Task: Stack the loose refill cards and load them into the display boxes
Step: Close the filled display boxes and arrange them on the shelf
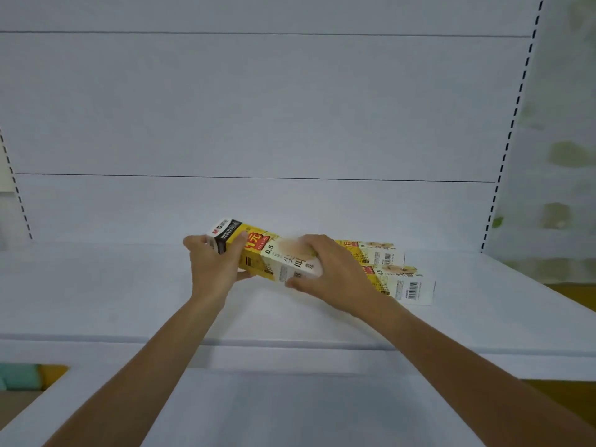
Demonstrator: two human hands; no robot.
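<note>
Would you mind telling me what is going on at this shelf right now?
A person is holding a yellow and white box with both hands over a white shelf. The left hand grips its black-banded end and the right hand grips the other end. A far pack and a near pack, both in the same colours, lie flat on the shelf just beyond the right hand. Whether anything is loaded in the box cannot be seen.

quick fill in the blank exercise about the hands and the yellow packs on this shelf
1. The yellow pack is held in ____ hands.
2. The left hand grips its ____-banded end.
3. Beside the right hand, ____ more packs lie on the white shelf.
Missing: both; black; two.
</note>
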